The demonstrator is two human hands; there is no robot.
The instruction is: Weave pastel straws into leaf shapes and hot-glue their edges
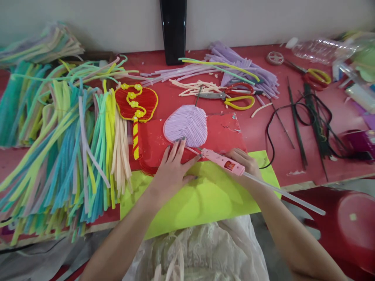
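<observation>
My right hand (245, 162) grips a pink glue gun (224, 160) with a clear glue stick (287, 195) trailing from its back; its nozzle points left toward a lilac fan-shaped piece (185, 125) made of glued strips. My left hand (173, 168) lies with fingers spread, fingertips touching the lower edge of that lilac piece. The piece rests on a red sheet (222, 130) above a lime-green sheet (205, 195). A finished red fan with yellow trim (136, 103) lies just to the left.
A big heap of coloured strips (58, 148) fills the left side. Lilac strips (243, 66), red-and-yellow scissors (234, 95), black cable (295, 113), dark sticks, a second pair of scissors (315, 74) and a plastic bottle (319, 48) lie behind and right. A red stool (351, 222) stands at the lower right.
</observation>
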